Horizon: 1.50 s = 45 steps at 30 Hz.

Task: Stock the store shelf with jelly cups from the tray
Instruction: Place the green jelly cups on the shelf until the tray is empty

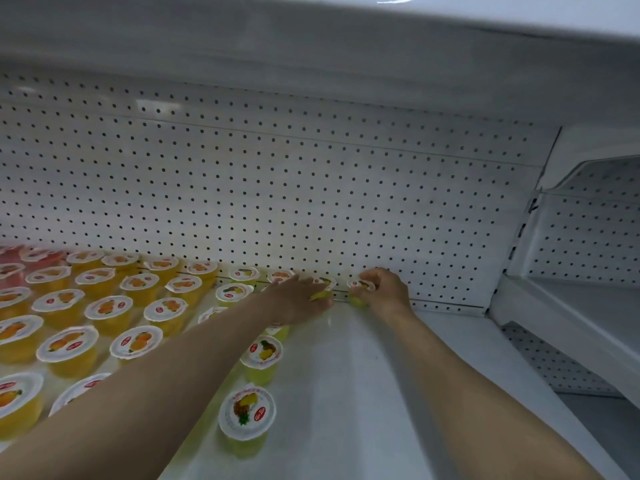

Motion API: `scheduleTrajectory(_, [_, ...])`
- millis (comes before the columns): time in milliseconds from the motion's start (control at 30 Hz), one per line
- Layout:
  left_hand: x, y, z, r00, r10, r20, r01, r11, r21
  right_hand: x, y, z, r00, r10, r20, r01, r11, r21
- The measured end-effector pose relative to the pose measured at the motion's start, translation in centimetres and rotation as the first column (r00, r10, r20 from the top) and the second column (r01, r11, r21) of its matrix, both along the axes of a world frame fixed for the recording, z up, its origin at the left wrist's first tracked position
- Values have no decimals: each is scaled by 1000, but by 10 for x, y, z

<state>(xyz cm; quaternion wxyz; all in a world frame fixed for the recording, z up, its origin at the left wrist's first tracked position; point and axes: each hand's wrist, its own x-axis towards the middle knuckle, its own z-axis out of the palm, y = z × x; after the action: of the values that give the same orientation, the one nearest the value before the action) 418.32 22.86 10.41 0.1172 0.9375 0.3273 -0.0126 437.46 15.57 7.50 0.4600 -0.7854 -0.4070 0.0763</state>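
White store shelf [363, 393], flat and bare on its right half, backed by a pegboard wall [277, 174] of small dark holes; a second shelf unit [571, 306] adjoins on the right. Rows of orange jelly cups [104, 310] fill the left portion of the shelf, with a few red cups [14, 268] at the far left edge. A column of yellow cups runs down the middle, the nearest yellow cup [246, 415] standing upright toward the front. Two bare forearms reach to the back of the shelf. Left hand [299, 299]: fingers curled round a yellow jelly cup [323, 287], which appears tilted, near the pegboard. Right hand [384, 289]: fingers curled round a second jelly cup [360, 289], just beside the first, close against the back wall. Tray: not in view.
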Motion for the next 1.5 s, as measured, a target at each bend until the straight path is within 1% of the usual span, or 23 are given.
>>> scheduleTrajectory(300, [2,-2,0,999,25,-19,-24,999,29,1,5,-2,999,-32,44,35,997,-73])
scheduleTrajectory(367, [3,-6,1,999,34,8,-34,999,30,1,6,-1,999,-30,42,34,995,-98])
scheduleTrajectory(433, [1,-8,5,996,59,68,-60,998,6,-3,4,5,997,-51,49,56,992,-115])
scheduleTrajectory(500, [-4,-6,12,985,98,142,-99,995,2,-11,4,18,984,-88,153,102,991,-89])
scheduleTrajectory(567, [-18,-2,24,961,146,235,-158,987,35,-27,7,37,956,-85,280,101,994,-42])
scheduleTrajectory(667, [-58,5,41,885,226,408,-283,955,85,-70,14,67,903,15,429,14,998,-64])
scheduleTrajectory(767, [-116,8,53,827,282,486,-403,901,164,-127,26,92,830,140,540,-110,990,-87])
scheduleTrajectory(833, [-162,9,59,795,325,512,-466,868,173,-171,34,105,787,213,579,-189,977,-102])
scheduleTrajectory(933, [-241,8,63,738,399,545,-576,793,199,-248,45,118,747,298,594,-281,952,-123])
scheduleTrajectory(1033, [-329,3,62,666,476,575,-674,713,191,-334,57,120,722,388,573,-388,912,-128])
scheduleTrajectory(1167, [-450,-17,56,622,569,538,-764,592,257,-454,70,113,661,515,545,-521,838,-160])
scheduleTrajectory(1233, [-508,-27,52,582,629,515,-804,540,250,-515,72,107,637,559,531,-570,805,-164])
scheduleTrajectory(1300, [-565,-36,44,540,683,492,-836,503,221,-573,71,99,599,596,534,-615,770,-170])
scheduleTrajectory(1367, [-620,-45,33,508,704,497,-859,460,226,-628,68,88,549,644,532,-667,722,-185])
scheduleTrajectory(1500, [-707,-61,7,449,777,441,-894,390,222,-719,67,58,491,745,452,-742,629,-230])
